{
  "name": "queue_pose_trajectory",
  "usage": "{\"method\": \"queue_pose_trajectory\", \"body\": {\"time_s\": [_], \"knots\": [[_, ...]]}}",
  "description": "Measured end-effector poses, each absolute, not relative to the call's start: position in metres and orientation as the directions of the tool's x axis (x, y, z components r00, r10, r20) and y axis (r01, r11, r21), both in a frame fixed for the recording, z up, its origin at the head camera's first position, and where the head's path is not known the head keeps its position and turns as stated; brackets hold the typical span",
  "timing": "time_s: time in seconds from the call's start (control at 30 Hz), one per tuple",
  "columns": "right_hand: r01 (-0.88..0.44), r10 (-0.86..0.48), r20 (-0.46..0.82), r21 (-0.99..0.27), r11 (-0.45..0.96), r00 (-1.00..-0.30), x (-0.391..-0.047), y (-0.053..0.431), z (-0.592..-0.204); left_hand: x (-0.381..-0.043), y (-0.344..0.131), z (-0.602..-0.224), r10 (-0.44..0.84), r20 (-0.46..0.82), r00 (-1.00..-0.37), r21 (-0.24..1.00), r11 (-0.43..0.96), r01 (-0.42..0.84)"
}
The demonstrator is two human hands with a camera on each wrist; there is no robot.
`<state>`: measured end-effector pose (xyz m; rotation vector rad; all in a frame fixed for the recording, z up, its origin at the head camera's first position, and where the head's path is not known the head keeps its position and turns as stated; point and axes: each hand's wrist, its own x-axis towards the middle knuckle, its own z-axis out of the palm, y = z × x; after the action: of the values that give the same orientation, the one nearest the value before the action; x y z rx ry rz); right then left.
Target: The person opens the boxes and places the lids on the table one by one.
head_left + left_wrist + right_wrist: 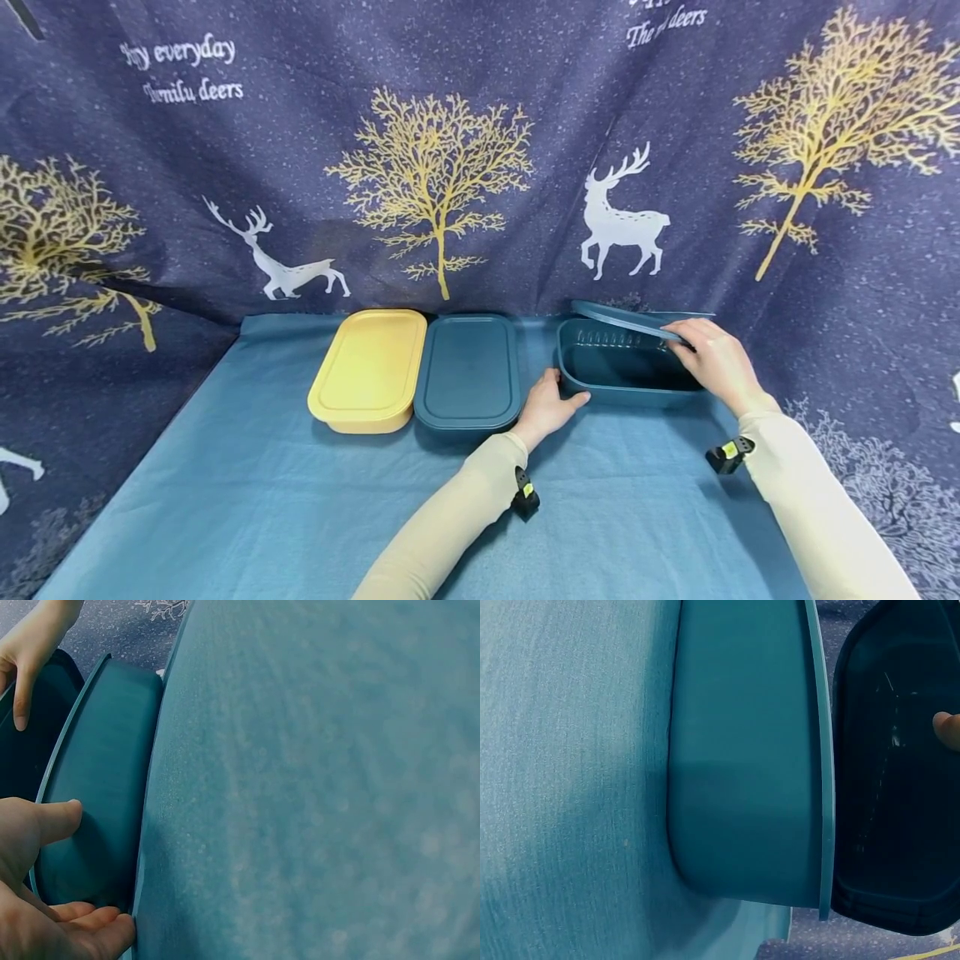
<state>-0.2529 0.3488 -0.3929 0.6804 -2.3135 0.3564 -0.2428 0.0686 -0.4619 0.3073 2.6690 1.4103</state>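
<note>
A dark teal storage box [637,395] stands without its lid on, its inside facing up, at the right part of the table. Its matching lid [618,317] is tilted up over the box's back side. My right hand [716,360] pinches the lid near its right end; in the right wrist view only a fingertip [949,730] shows against the lid's underside. At the box's left front corner, my left hand [549,406] holds the box, with the thumb [61,820] on the front wall and the fingers around the left end.
Left of the box, a second dark teal box [468,371] with its lid on lies beside a yellow lidded box [369,367]. A blue cloth [247,500] covers the table. Behind it hangs a dark curtain [487,50] printed with deer and trees.
</note>
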Motion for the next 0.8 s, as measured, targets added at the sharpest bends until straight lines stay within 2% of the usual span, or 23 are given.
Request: {"method": "queue_pose_trajectory", "body": {"time_s": [0.5, 0.8], "knots": [[-0.567, -0.370, 0.695, -0.065, 0.821, -0.616, -0.2580, 0.3501, -0.3930, -0.2392, 0.0726, -0.4605, 0.228, -0.003, -0.974, 0.818, 0.561, 0.129], [-0.588, -0.374, 0.719, -0.059, 0.807, -0.586, -0.2592, 0.3437, -0.3895, -0.2399, 0.0716, -0.4612, 0.224, 0.001, -0.975, 0.820, 0.558, 0.129]]}}
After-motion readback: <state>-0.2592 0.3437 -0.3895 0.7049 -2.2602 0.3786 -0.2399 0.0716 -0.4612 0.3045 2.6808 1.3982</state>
